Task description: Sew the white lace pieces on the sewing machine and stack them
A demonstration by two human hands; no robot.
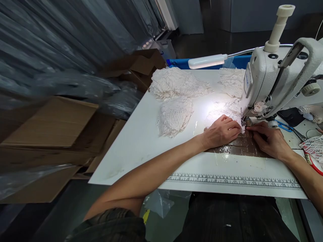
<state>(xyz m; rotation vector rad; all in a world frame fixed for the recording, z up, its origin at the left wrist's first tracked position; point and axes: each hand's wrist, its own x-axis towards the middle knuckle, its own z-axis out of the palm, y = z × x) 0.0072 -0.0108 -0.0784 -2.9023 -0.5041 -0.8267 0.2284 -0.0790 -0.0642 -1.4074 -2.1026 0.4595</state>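
Left hand [223,131] grips lace [225,109] under sewing machine [259,77], 2 o'clock; right hand [274,140], can't tell; slipping risks stabbing.

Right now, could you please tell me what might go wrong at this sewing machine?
The left hand and right hand are both close to the presser foot, so a finger could get pinched. The larger lace pile sits at the table's far-left edge and might slide off.
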